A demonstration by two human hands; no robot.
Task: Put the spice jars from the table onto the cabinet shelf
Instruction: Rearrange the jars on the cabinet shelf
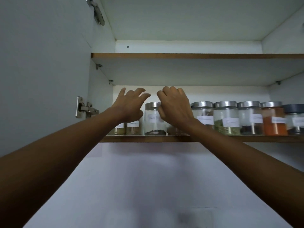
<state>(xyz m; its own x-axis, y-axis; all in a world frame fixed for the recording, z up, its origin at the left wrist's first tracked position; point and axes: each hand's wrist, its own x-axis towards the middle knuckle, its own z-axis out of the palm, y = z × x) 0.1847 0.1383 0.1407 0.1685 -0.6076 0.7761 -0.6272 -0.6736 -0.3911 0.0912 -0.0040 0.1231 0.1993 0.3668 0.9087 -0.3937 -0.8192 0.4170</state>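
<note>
The white cabinet (181, 22) stood open, its white door (41, 63) swung out to the left on a steel hinge (85, 107). The wood-edged upper shelf (197, 55) carried nothing that could be seen from below. The wood-edged lower shelf (148, 139) held a row of clear glass spice jars with steel lids, set close to its front edge. Both bare forearms reached up from the bottom corners and met at the left half of that row. The left hand (130, 106) hung in front of the two leftmost jars, fingers spread and loose, its grip wide and holding nothing. The right hand (174, 106) had its fingers curled, its back to the camera, covering the top of a jar of brown spice (176, 131); whether its grip had hold of that jar could not be told. Between the hands stood a jar of dark spice (153, 119). To the right the jars stood side by side, among them one of orange powder (273, 119). Open room remained above the lids.
</note>
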